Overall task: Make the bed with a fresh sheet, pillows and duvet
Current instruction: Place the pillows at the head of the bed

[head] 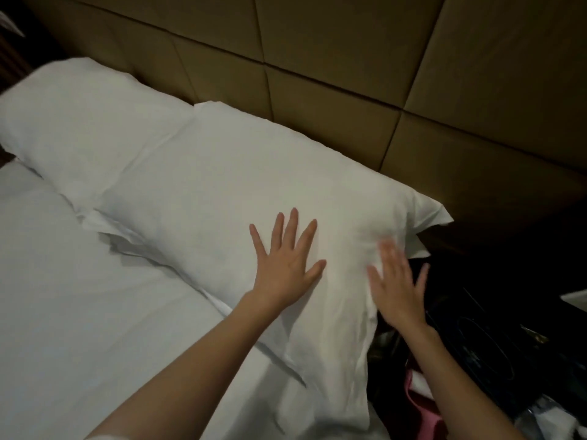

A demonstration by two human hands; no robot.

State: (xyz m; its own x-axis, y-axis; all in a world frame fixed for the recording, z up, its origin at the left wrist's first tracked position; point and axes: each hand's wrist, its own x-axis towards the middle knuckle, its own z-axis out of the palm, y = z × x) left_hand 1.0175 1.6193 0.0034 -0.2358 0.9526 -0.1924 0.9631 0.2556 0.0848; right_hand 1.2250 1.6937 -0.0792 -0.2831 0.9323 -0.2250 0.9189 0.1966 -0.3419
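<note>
- The near pillow (228, 192) lies at the head of the bed, against the padded headboard (349, 74). Its right corner juts past the mattress edge over a dark bedside area (495, 328).
- The left hand (287, 262) presses flat on this pillow with fingers spread straight, gripping nothing.
- The right hand (397, 290) is blurred, its fingers extended at the pillow's right edge. It seems to hold nothing, and whether it touches the fabric I cannot tell.
- Risk: a hard sweep toward the right could push the overhanging end off the bed into the clutter below.
- Risk: pressing down on one spot may leave a dent or fresh creases in the case.
- Risk: shoving leftward could crowd the far pillow (79, 122), which touches this one, and ruck the white sheet (79, 312) beneath.
- No duvet is in view, so that step looks undone.
</note>
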